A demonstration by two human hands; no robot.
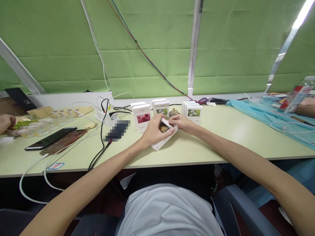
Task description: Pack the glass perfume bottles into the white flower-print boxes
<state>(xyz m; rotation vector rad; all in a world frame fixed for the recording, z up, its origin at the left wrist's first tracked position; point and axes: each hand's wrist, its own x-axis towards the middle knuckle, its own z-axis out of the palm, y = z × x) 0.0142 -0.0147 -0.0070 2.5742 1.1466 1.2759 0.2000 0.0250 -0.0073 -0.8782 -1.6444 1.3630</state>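
My left hand (154,129) is closed around a small white box (159,144) held tilted just above the table. Its front carries a dark picture or window with something yellow-brown. At the box's upper right end, the bent fingers of my right hand (184,124) pinch its edge; exactly what lies between the fingertips is partly hidden. Behind my hands stand similar white boxes: one group with a red flower picture (143,118), one with a green picture (161,108), and one with white flowers (194,112). A small ornate gold-topped object (174,112) sits between them, partly covered.
Left on the table (197,150) lie a pixelated dark device (116,131), black cables, a black phone (51,138) and a brown one (64,141). Another person's hand (7,123) is at the far left near clear cups. Blue sheeting (265,119) covers the right side.
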